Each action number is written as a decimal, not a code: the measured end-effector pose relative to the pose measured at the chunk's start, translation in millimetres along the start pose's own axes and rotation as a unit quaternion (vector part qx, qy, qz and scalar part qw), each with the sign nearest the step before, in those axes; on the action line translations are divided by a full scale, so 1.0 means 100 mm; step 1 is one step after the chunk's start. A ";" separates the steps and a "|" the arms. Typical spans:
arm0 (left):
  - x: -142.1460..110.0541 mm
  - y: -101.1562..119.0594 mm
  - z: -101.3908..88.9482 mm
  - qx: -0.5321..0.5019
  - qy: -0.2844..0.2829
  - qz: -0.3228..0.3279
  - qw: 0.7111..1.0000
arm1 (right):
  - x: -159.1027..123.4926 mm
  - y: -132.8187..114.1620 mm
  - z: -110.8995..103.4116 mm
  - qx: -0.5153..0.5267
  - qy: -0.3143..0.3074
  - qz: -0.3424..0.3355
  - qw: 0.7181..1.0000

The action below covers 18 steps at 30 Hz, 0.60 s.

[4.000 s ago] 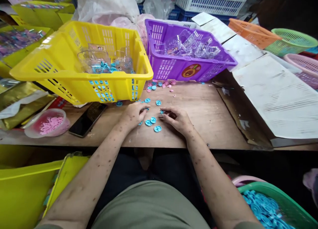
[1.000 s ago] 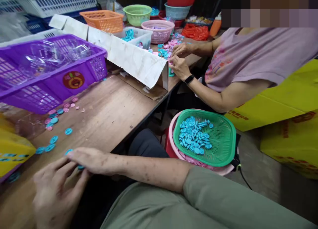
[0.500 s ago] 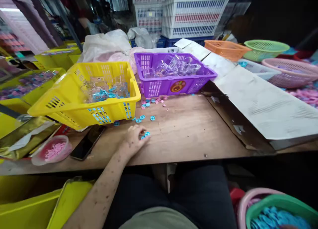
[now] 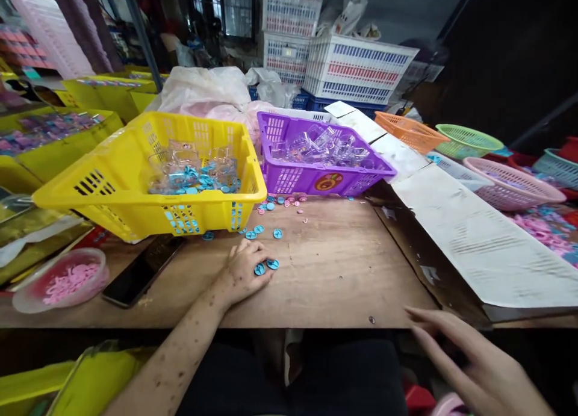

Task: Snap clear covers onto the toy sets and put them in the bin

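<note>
- Blue discs (image 4: 273,263), two of them, lie on the wooden table between the left hand's (image 4: 246,270) thumb and fingers; it curls around them, its grip unclear.
- Loose blue pieces (image 4: 259,229) lie just beyond.
- Yellow basket (image 4: 212,214) and purple basket (image 4: 295,178) stand behind.
- Right hand (image 4: 474,362), open, hovers at the table's (image 4: 343,253) near edge, well apart.
</note>
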<state>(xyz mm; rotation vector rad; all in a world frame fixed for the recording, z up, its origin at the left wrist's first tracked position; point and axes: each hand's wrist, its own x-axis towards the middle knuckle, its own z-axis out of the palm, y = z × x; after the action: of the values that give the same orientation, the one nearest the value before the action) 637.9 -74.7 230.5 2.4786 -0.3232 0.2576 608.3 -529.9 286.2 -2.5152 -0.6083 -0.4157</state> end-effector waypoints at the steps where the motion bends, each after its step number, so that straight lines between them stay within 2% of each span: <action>1: 0.00 -0.01 0.00 -0.011 -0.002 -0.007 1.000 | 0.20 -0.14 0.19 0.023 -0.030 -0.026 0.999; 3: 0.01 -0.06 0.01 -0.056 -0.001 -0.014 0.998 | 0.59 -0.48 0.62 0.058 -0.106 -0.074 0.990; 4: 0.02 -0.08 0.02 -0.080 0.008 -0.017 0.997 | 0.76 -0.65 0.83 0.072 -0.121 -0.103 0.985; 7: 0.04 -0.15 0.03 -0.121 0.069 -0.035 0.990 | 1.14 -1.04 1.41 0.097 -0.132 -0.162 0.973; 9: 0.04 -0.17 0.02 -0.124 0.124 -0.043 0.984 | 1.29 -1.17 1.70 0.094 -0.127 -0.178 0.971; 11: 0.03 -0.15 0.01 -0.119 0.168 -0.052 0.977 | 1.38 -1.19 1.91 0.075 -0.130 -0.178 0.973; 13: 0.02 -0.12 -0.01 -0.110 0.173 -0.071 0.976 | 1.41 -1.15 2.05 0.049 -0.126 -0.163 0.977; 18: 0.02 -0.04 -0.06 -0.042 0.090 -0.089 0.991 | 1.41 -1.00 2.19 0.036 -0.054 -0.119 0.991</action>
<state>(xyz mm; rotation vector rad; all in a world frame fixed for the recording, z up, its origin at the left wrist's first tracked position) 639.8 -68.6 233.6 2.3624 -0.0364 0.3806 715.7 -286.0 204.0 -2.4169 -0.9534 -0.3375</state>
